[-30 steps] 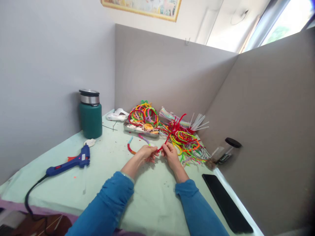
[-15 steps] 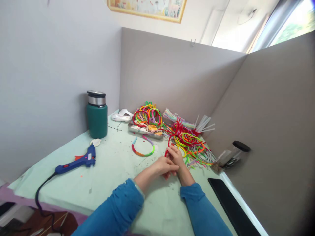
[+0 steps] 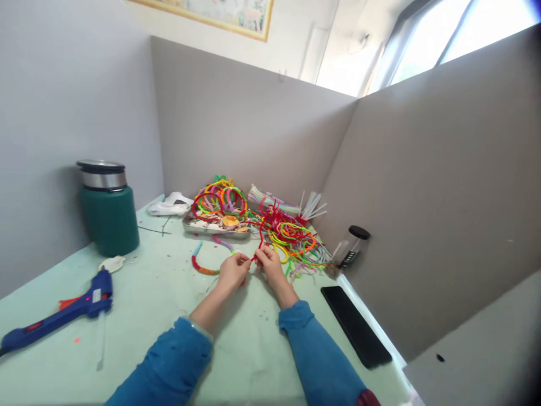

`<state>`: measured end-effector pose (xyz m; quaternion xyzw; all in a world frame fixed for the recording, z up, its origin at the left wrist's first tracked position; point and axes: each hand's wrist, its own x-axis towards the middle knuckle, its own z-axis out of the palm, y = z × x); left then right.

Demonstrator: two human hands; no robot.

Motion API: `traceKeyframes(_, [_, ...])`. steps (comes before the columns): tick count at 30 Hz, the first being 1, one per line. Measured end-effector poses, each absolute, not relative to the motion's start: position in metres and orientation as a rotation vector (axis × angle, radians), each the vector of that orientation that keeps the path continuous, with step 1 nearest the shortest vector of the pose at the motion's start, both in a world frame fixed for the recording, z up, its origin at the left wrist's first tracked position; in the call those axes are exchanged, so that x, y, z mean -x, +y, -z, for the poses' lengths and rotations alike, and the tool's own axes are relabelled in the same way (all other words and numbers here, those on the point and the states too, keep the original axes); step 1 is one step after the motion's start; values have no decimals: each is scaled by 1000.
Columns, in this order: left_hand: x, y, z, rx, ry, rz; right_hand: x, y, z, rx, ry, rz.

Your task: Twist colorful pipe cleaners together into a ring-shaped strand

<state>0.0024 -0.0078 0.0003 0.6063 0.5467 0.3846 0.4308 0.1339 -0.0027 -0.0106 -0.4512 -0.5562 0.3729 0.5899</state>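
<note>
A red pipe cleaner (image 3: 261,235) is stretched between my hands in the middle of the head view, one part rising above the fingers. My left hand (image 3: 233,272) pinches it from the left, and my right hand (image 3: 271,265) grips it just beside, fingers closed. Partly behind my left hand lies a curved band (image 3: 204,271) wrapped in blue, red, orange and purple fuzzy sections. Beyond my right hand spreads a tangled heap of coloured pipe cleaners (image 3: 291,228).
A metal tray (image 3: 198,229) holds fuzzy rings and small pieces. On the left stand a green flask (image 3: 110,217) and a blue glue gun (image 3: 91,301). A black phone-like slab (image 3: 357,327) and a clear black-lidded container (image 3: 353,248) are on the right. Grey partitions (image 3: 253,124) enclose the table.
My hands, overlapping before, have drawn slightly apart with the red pipe cleaner showing between them. The view has turned to the right, so everything sits further left.
</note>
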Motion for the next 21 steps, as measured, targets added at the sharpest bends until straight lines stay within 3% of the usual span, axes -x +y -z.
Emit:
traceKeyframes(11, [1,-9,-7,-1787,1331,-1176,-135,5,14,1129,-1162,-946])
traceKeyframes(21, [-1,-4,1,-1671,1394,-920,-133,-4,8,1054,-1256,-904])
